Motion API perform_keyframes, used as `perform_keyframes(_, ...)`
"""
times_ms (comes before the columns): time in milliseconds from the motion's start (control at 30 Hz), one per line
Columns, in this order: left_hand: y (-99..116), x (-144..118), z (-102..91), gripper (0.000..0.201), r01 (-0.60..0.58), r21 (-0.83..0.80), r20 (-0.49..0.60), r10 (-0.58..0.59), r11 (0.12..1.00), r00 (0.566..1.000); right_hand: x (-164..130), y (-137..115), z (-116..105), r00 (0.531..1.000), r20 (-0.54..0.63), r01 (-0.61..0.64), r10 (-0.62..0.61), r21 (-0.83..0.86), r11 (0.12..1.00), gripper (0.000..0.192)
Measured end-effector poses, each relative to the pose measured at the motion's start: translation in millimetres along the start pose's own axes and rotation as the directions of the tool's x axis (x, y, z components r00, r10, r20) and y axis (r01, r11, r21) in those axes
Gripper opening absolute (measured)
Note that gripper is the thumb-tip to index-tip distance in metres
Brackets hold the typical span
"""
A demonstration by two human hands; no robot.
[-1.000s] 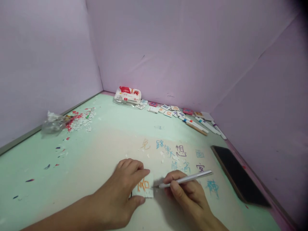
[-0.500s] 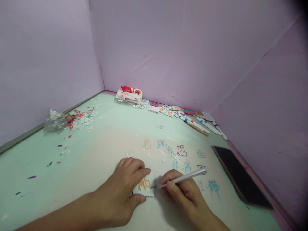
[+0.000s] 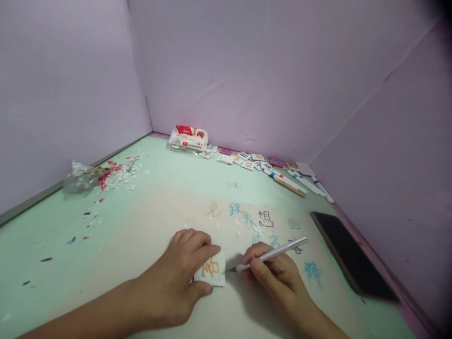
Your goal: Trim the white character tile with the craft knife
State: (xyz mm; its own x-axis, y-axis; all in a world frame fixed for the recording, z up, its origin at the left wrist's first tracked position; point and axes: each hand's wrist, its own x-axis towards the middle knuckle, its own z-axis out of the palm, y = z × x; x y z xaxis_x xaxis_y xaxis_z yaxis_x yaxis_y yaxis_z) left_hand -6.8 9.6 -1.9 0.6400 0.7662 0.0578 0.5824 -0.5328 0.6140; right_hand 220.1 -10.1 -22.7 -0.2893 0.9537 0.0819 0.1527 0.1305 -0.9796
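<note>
My left hand (image 3: 176,278) presses down on a small white square block (image 3: 219,277), its thumb at the near side and its forefinger at the far side. An orange character is drawn on the block's top, and the fingers cover its left part. My right hand (image 3: 277,275) grips a slim silver craft knife (image 3: 278,250) like a pen. The knife's thin dark tip points left, at the block's right edge; I cannot tell whether it touches.
Coloured characters mark the board (image 3: 123,263). A phone (image 3: 353,256) lies at right. Along the back wall are a red-and-white packet (image 3: 189,139), several lettered blocks (image 3: 249,165) and several markers (image 3: 307,183). Red and white shavings (image 3: 122,174) and a plastic bag (image 3: 81,176) lie at left.
My right hand has moved slightly right and up. The knife tip has shifted from over the block's top to its right edge. My left hand stays on the block.
</note>
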Motion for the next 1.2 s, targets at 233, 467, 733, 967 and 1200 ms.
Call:
perform_keyframes(233,-0.7,-0.6,0.7,0.046,0.007,-0.008,0.006,-0.007,1.0,1.0,2.2,-6.7,3.4,0.997,0.082,0.004,0.0,-0.055,0.998,0.021)
perform_keyframes(467,1.1,0.7,-0.1,0.047,0.017,-0.004,0.02,-0.017,1.0,1.0,9.3,-6.2,0.4,0.995,0.1,-0.018,0.021,-0.033,0.999,0.033)
perform_keyframes(733,-4.1,-0.1,3.9,0.047,0.027,0.043,-0.075,-0.024,0.999,0.997,3.1,2.4,1.9,0.99,-0.12,0.085,-0.08,0.038,0.996,0.015)
perform_keyframes(967,-7.1,-0.8,3.6,0.045,0.082,0.116,-0.16,-0.062,0.99,0.985,-2.6,-3.7,-7.4,0.977,-0.041,0.205,-0.208,-0.063,0.977,0.035)
perform_keyframes(1200,-9.2,-9.7,3.3,0.058,0.072,0.178,-0.154,-0.044,0.981,0.987,2.9,-9.7,-8.2,0.992,-0.119,-0.025,0.048,0.189,0.982,0.02)
